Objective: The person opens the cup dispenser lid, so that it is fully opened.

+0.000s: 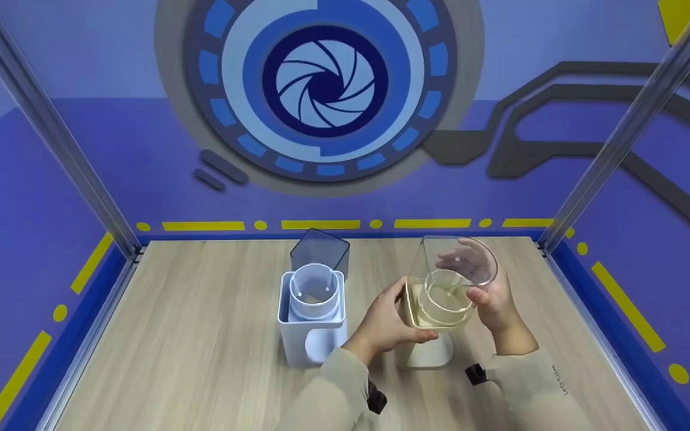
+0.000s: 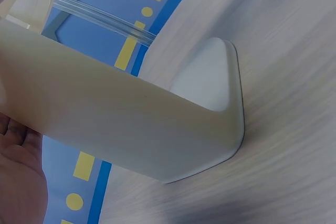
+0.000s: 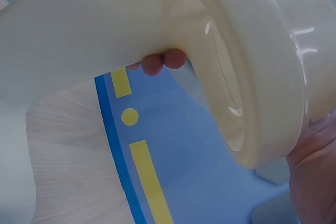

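In the head view, a cream plastic unit (image 1: pixel 432 354) has a square top with a round collar, a column and a flat foot. My left hand (image 1: pixel 386 323) grips its upper body, thumb along the front. A clear see-through cover (image 1: pixel 432 257) sits tilted over the collar. My right hand (image 1: pixel 498 302) holds that cover at its right side, thumb near the lower rim, fingers seen through the plastic. In the left wrist view, the unit's column (image 2: pixel 115 114) runs down to its foot on the table. The right wrist view shows fingertips (image 3: pixel 152 65) wrapped behind the column.
A similar white unit (image 1: pixel 297 344) with an uncovered round collar stands to the left. Behind it is a dark tinted cover (image 1: pixel 321 248). The wood-look table (image 1: pixel 201 335) is bounded by blue panels (image 1: pixel 27 197) and metal posts (image 1: pixel 75 149).
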The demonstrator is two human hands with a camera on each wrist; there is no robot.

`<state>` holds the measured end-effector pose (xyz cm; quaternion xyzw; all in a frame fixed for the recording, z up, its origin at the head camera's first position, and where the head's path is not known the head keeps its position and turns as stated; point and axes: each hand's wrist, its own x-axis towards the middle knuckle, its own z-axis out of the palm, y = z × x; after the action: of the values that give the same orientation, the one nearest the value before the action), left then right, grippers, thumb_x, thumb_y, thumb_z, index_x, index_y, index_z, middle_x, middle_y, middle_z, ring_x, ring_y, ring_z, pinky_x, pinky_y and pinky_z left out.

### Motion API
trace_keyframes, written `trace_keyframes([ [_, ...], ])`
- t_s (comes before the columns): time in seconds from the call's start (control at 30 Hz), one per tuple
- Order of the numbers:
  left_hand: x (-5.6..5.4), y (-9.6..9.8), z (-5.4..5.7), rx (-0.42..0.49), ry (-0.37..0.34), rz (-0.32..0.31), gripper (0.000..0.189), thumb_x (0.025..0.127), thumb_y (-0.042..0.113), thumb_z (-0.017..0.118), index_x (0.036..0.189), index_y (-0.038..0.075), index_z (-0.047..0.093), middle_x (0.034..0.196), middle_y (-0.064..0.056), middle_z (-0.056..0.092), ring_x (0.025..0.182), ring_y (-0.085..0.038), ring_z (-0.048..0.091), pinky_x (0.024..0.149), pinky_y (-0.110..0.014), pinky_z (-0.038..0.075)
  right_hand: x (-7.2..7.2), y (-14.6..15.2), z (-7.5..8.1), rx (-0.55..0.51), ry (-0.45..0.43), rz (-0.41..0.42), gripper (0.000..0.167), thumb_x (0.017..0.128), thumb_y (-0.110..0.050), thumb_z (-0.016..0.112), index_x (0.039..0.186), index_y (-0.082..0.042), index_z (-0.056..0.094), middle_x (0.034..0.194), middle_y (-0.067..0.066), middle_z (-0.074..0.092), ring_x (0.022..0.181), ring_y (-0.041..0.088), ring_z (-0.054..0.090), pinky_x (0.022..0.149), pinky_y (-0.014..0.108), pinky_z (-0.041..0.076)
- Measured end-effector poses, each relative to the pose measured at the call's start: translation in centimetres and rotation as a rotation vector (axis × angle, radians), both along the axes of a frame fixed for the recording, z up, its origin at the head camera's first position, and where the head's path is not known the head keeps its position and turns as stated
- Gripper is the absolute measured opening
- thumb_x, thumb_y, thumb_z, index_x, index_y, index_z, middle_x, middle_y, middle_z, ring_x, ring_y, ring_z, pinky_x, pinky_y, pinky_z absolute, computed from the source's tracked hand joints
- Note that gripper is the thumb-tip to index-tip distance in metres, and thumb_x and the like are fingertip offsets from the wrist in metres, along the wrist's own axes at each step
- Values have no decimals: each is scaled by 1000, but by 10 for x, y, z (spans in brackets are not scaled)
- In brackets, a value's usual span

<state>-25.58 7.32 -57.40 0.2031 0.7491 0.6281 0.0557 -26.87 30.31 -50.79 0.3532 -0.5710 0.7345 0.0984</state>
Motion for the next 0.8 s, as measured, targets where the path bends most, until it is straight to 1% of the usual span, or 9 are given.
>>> trace_keyframes([
  [0.07, 1, 0, 0, 1, 0, -4, 108, 65, 27, 112, 159, 28, 57, 148, 13, 68, 145, -10, 61, 131, -35, 46, 0, 1, -1, 5, -8, 0, 82, 96, -44, 89, 160, -8, 54, 139, 15, 79, 126, 27, 80, 112, 36, 65],
  [0.17, 1, 0, -1, 2, -3, -6, 111, 65, 28, 112, 160, 25, 56, 148, 14, 68, 146, -9, 61, 131, -34, 45, 0, 1, -2, 15, -8, -12, 82, 96, -46, 89, 160, -9, 55, 139, 14, 79, 125, 26, 80, 112, 35, 64],
  [0.27, 1, 0, -1, 3, -2, -8, 113, 65, 30, 111, 162, 22, 55, 150, 13, 67, 148, -10, 60, 131, -34, 44, -2, 1, -3, 2, 6, -11, 82, 96, -45, 89, 160, -8, 55, 139, 15, 79, 125, 27, 80, 113, 36, 64],
  [0.43, -1, 0, -1, 3, -6, -6, 113, 65, 32, 111, 163, 26, 54, 154, 12, 66, 150, -12, 59, 132, -34, 44, -3, -1, -3, -33, 48, -1, 85, 96, -43, 88, 160, -1, 53, 140, 19, 77, 126, 31, 80, 113, 39, 65],
  [0.53, -1, -1, -1, 0, -12, -6, 114, 65, 32, 111, 164, 28, 54, 155, 11, 66, 151, -12, 58, 132, -34, 43, -3, -2, -3, -26, 59, -11, 85, 97, -43, 87, 160, 1, 52, 140, 19, 77, 126, 31, 79, 113, 39, 64],
  [0.67, 0, -2, 0, 8, -13, -10, 114, 66, 30, 111, 164, 27, 54, 154, 11, 67, 152, -13, 58, 133, -36, 43, -2, -2, -1, 2, 40, -24, 85, 97, -44, 88, 161, 0, 52, 140, 17, 78, 126, 29, 79, 114, 38, 64],
  [0.8, 0, -2, 0, 11, -20, -8, 114, 66, 30, 111, 164, 28, 53, 154, 13, 65, 153, -14, 57, 133, -35, 42, -2, -1, 1, 13, 7, -28, 85, 96, -46, 88, 160, -3, 53, 139, 15, 79, 125, 27, 80, 113, 37, 64],
])
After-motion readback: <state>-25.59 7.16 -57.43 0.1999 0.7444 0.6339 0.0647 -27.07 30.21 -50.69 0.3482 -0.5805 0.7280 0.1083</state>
